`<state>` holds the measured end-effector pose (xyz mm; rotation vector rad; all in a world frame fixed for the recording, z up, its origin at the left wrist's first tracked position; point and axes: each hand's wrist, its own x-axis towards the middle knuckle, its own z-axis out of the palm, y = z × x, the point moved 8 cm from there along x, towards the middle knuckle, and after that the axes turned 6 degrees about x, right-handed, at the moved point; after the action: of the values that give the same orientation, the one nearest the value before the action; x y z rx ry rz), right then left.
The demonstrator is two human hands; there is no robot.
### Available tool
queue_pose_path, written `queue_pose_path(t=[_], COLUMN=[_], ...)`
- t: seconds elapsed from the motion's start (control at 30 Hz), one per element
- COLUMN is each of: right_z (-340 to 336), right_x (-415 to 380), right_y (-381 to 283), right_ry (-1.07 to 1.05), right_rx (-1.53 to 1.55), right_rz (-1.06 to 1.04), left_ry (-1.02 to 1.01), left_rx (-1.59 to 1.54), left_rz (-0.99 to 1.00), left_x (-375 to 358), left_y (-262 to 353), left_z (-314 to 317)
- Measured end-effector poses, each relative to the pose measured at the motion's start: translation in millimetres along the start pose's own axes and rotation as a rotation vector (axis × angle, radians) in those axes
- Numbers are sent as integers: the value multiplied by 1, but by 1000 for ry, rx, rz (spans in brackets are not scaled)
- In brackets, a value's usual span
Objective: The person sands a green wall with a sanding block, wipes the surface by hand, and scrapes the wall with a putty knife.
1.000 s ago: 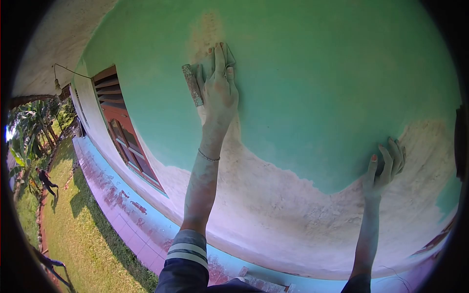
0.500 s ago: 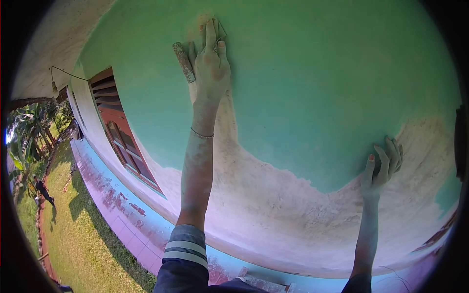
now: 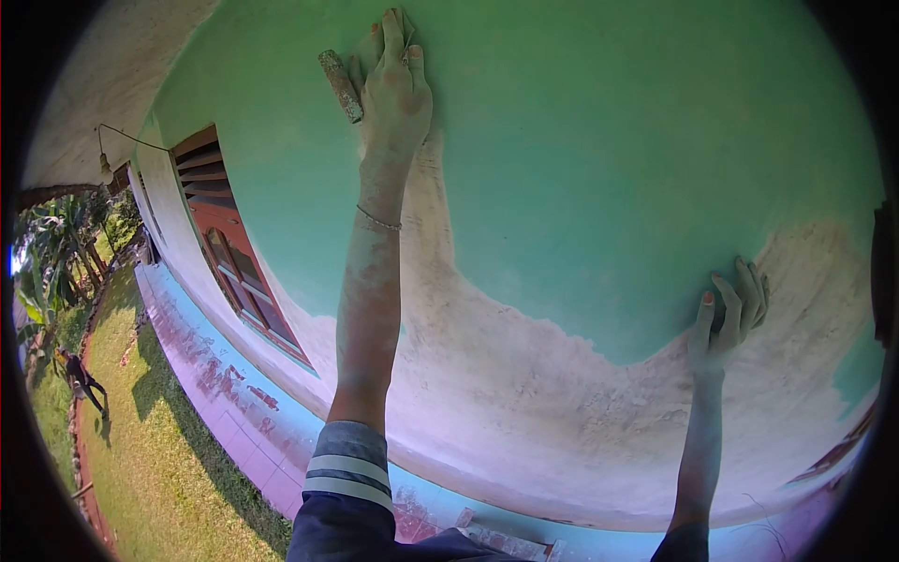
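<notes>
Dust coats my left hand point(image 3: 396, 94), which is wrapped round a scraper point(image 3: 340, 86) with a worn, rod-like handle jutting out at the left. Part of a thin blade shows by its fingertips, against the green wall paint point(image 3: 581, 169). Below that hand a pale stripe of bare wall point(image 3: 429, 206) runs down into a larger bare patch. At the right, my right hand point(image 3: 728, 314) rests on the wall at the border of green paint and bare plaster, its fingers bent and apart, with nothing seen in it.
A red-brown window point(image 3: 234, 253) with slats is set in the wall at the left. A bulb point(image 3: 106, 169) hangs from a wire. Below runs a tiled ledge point(image 3: 253, 450) beside grass point(image 3: 169, 459). Another person point(image 3: 84, 379) is on the grass at the far left.
My left hand has moved up and slightly left along the wall with the scraper. My right hand has hardly moved. The distant person's legs are now farther apart.
</notes>
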<state>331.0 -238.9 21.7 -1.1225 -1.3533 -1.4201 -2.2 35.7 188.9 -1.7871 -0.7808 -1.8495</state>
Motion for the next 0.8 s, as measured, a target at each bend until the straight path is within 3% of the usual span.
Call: queue_pose_path(t=[0.03, 0.17, 0.27, 0.3, 0.4, 0.5, 0.63, 0.73, 0.8], right_z=[0, 0, -1, 0, 1, -2, 0, 0, 0], right_x=[-1, -2, 1, 0, -4, -5, -10, -7, -7], right_y=[0, -2, -4, -3, -1, 2, 0, -2, -1], right_ry=[-1, 5, 4, 6, 6, -9, 2, 14, 1], right_rx=[9, 2, -9, -4, 10, 1, 5, -7, 5], right_rz=[-2, 20, 22, 14, 7, -1, 4, -2, -12], left_ry=[5, -97, -40, -122, -18, 16, -82, -64, -5], left_rx=[26, 80, 20, -78, -24, -105, -19, -45, -24], left_rz=[4, -80, 0, -95, -18, 22, -73, -59, -2], left_x=[-9, -160, -126, -85, 35, 12, -145, -108, -20], left_y=[2, 18, 3, -7, -14, -10, -13, -20, -35], left_z=[1, 3, 7, 8, -4, -5, 10, 4, -3])
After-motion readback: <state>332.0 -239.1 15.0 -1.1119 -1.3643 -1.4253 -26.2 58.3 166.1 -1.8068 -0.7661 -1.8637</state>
